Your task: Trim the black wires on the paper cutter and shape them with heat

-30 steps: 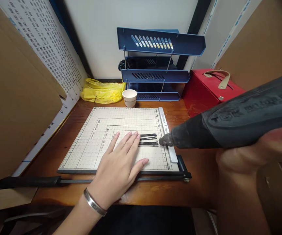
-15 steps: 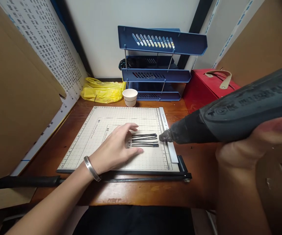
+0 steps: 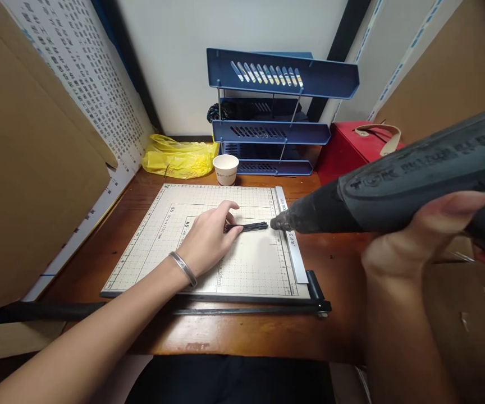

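So I'm working from afar here, with the paper cutter (image 3: 263, 264) as my reference point. My left hand (image 3: 209, 230) is reaching over the middle of the cutter, and its fingers are closing in narrow around a bunch of thin black strips (image 3: 255, 226). The thumb is sitting along the near side, the other fingers are curling over the far side, and the free ends are pointing toward the cutter's right edge. Can't tell whether the bunch is resting on the cutter or hanging slightly above it. A metal bracelet (image 3: 183, 269) is circling that wrist, above the cutter's front part.

Off to the right of the cutter, my right hand (image 3: 402, 247) is gripping a dark glue gun (image 3: 377, 191). The thumb is lying along the body; I can't see what the rest of those fingers are doing. The nozzle is poking in over the cutter's right edge, just beside the strip ends, and I can't tell if they're touching.

Behind the cutter, a paper cup (image 3: 226, 175) is standing upright, a yellow plastic bag (image 3: 179, 157) is slumping at the back left, and a blue tray rack (image 3: 282, 73) is towering further back.
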{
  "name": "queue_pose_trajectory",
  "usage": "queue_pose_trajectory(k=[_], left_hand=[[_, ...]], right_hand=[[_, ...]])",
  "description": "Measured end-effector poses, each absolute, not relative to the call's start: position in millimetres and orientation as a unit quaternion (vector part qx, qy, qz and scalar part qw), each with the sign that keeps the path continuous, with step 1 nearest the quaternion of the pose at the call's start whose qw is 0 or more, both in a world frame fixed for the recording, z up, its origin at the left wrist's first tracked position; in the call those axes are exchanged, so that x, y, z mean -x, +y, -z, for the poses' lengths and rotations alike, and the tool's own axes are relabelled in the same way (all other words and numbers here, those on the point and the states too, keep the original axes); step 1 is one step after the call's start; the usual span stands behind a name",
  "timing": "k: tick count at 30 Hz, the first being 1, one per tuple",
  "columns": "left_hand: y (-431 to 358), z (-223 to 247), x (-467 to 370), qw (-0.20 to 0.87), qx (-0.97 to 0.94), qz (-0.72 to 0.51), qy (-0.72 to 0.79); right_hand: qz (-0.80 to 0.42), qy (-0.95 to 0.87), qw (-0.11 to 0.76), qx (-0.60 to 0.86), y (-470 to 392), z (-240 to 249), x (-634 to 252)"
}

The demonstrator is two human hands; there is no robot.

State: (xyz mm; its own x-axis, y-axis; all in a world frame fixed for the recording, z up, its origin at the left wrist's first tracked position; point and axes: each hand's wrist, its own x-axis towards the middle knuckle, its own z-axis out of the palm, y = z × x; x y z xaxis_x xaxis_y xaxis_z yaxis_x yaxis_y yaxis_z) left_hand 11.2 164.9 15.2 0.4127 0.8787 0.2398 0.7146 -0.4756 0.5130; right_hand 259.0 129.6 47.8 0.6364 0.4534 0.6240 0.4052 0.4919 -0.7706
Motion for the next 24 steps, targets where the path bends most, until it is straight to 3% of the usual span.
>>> queue_pose_trajectory(k=[3, 9, 14, 17, 20, 24], left_hand=[[170, -15, -14, 0.126, -0.827, -0.232, 0.497], [168, -24, -4, 0.035, -0.822, -0.216, 0.527], [149, -31, 18, 0.024, -0.820, -0.208, 0.533], [123, -32, 28, 0.046, -0.822, -0.208, 0.528], [95, -33, 26, 0.134, -0.820, -0.208, 0.517], [75, -31, 10, 0.214, -0.829, -0.207, 0.474]], right_hand=[[0.077, -0.451, 0.741, 0.491, 133, -48, -254], [0.057, -0.417, 0.779, 0.465, 140, -44, -246], [0.024, -0.486, 0.756, 0.438, 150, -54, -236], [0.051, -0.510, 0.737, 0.442, 146, -57, -237], [0.086, -0.504, 0.741, 0.436, 145, -56, -241], [0.050, -0.538, 0.701, 0.466, 151, -53, -246]])
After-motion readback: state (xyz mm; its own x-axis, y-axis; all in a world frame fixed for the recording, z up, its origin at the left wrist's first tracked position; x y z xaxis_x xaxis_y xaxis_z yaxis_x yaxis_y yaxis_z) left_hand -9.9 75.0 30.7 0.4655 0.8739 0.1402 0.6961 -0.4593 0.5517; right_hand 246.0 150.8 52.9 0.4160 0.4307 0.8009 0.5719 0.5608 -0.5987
